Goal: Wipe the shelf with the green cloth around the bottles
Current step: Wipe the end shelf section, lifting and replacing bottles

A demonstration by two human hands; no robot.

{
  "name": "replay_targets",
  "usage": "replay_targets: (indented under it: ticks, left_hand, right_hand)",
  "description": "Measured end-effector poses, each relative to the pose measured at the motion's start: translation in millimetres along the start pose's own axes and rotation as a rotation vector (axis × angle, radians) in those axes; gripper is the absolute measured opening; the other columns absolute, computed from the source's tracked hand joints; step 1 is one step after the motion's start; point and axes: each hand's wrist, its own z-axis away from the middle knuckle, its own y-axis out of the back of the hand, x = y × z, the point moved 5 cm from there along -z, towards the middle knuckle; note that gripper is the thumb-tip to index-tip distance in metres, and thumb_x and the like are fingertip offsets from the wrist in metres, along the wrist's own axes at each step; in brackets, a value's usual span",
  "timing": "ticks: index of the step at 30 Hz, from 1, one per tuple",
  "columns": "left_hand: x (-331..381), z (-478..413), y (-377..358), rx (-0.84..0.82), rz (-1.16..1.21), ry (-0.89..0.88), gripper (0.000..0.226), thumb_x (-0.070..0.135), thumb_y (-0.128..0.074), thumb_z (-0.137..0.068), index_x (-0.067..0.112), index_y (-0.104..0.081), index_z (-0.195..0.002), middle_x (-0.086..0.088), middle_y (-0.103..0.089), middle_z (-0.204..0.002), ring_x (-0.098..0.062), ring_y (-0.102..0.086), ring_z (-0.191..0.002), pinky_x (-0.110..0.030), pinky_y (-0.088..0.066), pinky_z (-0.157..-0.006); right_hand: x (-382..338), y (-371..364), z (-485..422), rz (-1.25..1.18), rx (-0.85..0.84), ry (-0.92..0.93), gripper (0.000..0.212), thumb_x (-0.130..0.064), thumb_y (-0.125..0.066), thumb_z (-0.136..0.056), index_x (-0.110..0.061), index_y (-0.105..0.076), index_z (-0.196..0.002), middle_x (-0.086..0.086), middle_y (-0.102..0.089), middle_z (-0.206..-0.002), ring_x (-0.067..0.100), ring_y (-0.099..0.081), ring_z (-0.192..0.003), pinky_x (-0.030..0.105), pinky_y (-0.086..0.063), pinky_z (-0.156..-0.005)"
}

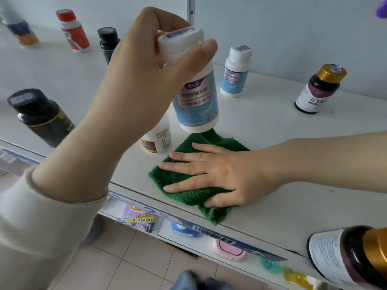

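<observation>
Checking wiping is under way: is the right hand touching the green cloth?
Touching. The head view shows the right hand lying flat, fingers spread, on the green cloth.

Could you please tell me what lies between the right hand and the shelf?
The green cloth lies between them: the right hand presses it flat onto the shelf with straight fingers, as the head view shows.
</observation>
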Motion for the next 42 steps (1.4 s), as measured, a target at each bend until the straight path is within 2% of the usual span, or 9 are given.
replay_targets:
  ticks: [8, 13, 16, 22, 32, 34, 36, 40, 42]
  left_hand:
    - [7, 0, -7, -0.02, -0.036, -0.006, 0.033, 0.053, -0.059, -0.078, 0.031, -0.045, -0.098, 0.017, -0.062, -0.094, 0.004, -0.062, -0.084, -0.015, -0.052, -0.072]
    - [8, 6, -24, -0.102, 0.029, -0.013, 0.031, 0.057, -0.059, -0.07, 0.038, -0.046, -0.092, 0.006, -0.068, -0.103, -0.007, -0.065, -0.096, -0.036, -0.055, -0.084]
    - [9, 14, -45, -0.208, 0.045, -0.015, 0.035, 0.061, -0.06, -0.065, 0.042, -0.047, -0.091, 0.01, -0.068, -0.1, -0.007, -0.065, -0.096, -0.036, -0.055, -0.085]
    - [13, 32, -92, -0.427, -0.011, -0.058, 0.053, 0.065, -0.065, -0.064, 0.035, -0.047, -0.103, 0.014, -0.065, -0.105, -0.006, -0.063, -0.095, -0.033, -0.054, -0.084]
    - [20, 38, -102, -0.452, -0.191, -0.239, 0.073, 0.07, -0.045, -0.065, 0.032, -0.041, -0.126, 0.02, -0.043, -0.131, 0.001, -0.045, -0.114, 0.006, -0.029, -0.088]
    - [57, 42, -102, -0.432, -0.172, -0.41, 0.054, 0.06, -0.052, -0.078, 0.027, -0.046, -0.121, 0.012, -0.046, -0.131, -0.001, -0.044, -0.118, 0.004, -0.025, -0.094]
    - [84, 57, -119, -0.64, -0.153, -0.464, 0.001, 0.035, -0.05, -0.088, 0.034, -0.049, -0.088, 0.015, -0.054, -0.098, 0.005, -0.049, -0.084, 0.009, -0.027, -0.078]
    - [110, 107, -136, -0.862, -0.068, -0.694, 0.036, 0.051, -0.047, -0.086, 0.036, -0.055, -0.118, 0.012, -0.05, -0.132, 0.002, -0.046, -0.121, -0.018, -0.045, -0.093]
    - [96, 121, -142, -0.929, -0.082, -0.681, 0.038, 0.049, -0.051, -0.084, 0.031, -0.058, -0.117, 0.01, -0.055, -0.127, -0.001, -0.053, -0.111, -0.021, -0.049, -0.083]
  right_hand:
    - [-6, 2, 21, -0.145, 0.059, 0.188, 0.056, 0.014, -0.042, -0.081, -0.016, -0.054, -0.126, -0.004, -0.031, -0.15, 0.005, -0.014, -0.141, 0.034, -0.004, -0.115]
    - [27, -6, 74, -0.201, -0.065, -0.083, 0.067, 0.005, -0.044, -0.082, -0.043, -0.042, -0.128, -0.041, -0.002, -0.143, -0.013, 0.003, -0.138, 0.022, 0.002, -0.116]
    - [40, -10, 110, -0.223, -0.078, -0.304, 0.062, -0.011, -0.051, -0.09, -0.057, -0.028, -0.126, -0.039, 0.005, -0.146, -0.017, 0.009, -0.136, 0.022, 0.004, -0.115]
    - [33, -30, 152, -0.27, -0.063, -0.505, 0.055, -0.027, -0.047, -0.093, -0.053, -0.016, -0.13, -0.043, 0.014, -0.138, -0.035, 0.019, -0.117, -0.008, 0.013, -0.097]
    - [31, -33, 162, -0.246, 0.065, -0.703, 0.058, -0.015, -0.04, -0.096, -0.041, -0.014, -0.142, -0.033, 0.014, -0.138, -0.015, 0.013, -0.128, 0.016, 0.005, -0.112]
    - [32, -34, 163, -0.26, 0.076, -0.728, 0.059, -0.016, -0.039, -0.097, -0.041, -0.012, -0.143, -0.033, 0.015, -0.137, -0.014, 0.013, -0.129, 0.019, 0.005, -0.113]
    - [35, -33, 164, -0.247, 0.098, -0.723, 0.059, -0.015, -0.04, -0.097, -0.039, -0.014, -0.143, -0.029, 0.012, -0.143, -0.008, 0.009, -0.137, 0.028, -0.002, -0.119]
    - [34, -29, 172, -0.255, 0.057, -0.717, 0.06, -0.025, -0.041, -0.093, -0.035, -0.012, -0.145, -0.014, 0.011, -0.155, 0.004, 0.009, -0.143, 0.035, -0.008, -0.12]
    - [37, -31, 179, -0.26, 0.074, -0.767, 0.061, -0.025, -0.038, -0.095, -0.034, -0.005, -0.146, -0.017, 0.013, -0.154, 0.001, 0.01, -0.142, 0.029, -0.001, -0.119]
